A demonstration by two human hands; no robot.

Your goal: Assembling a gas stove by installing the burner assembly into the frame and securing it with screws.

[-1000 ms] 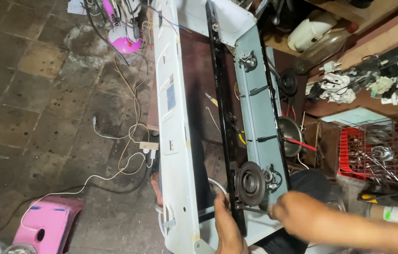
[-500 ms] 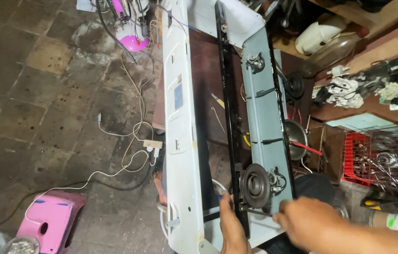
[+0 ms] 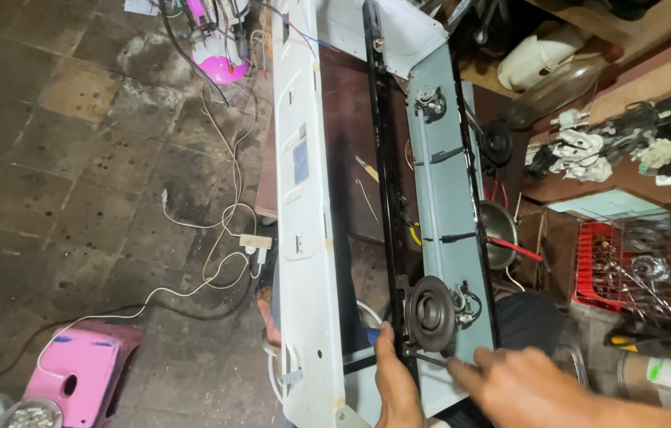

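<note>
both hands (image 3: 462, 384) steady the panel's black frame (image 3: 383, 198) (speaker (image 3: 429, 313) beside).

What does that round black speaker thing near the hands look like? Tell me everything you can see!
The round speaker is dark grey to black, with rings stepping in toward a small centre, like a cone seen from the front. It looks like plastic or coated paper. It sits near the lower end of a long pale blue-grey panel, beside a black frame strip. A small metal bracket with wires is fixed at its right side. The left hand grips the frame just below it; the right hand points a thin tool toward its lower edge.
</note>
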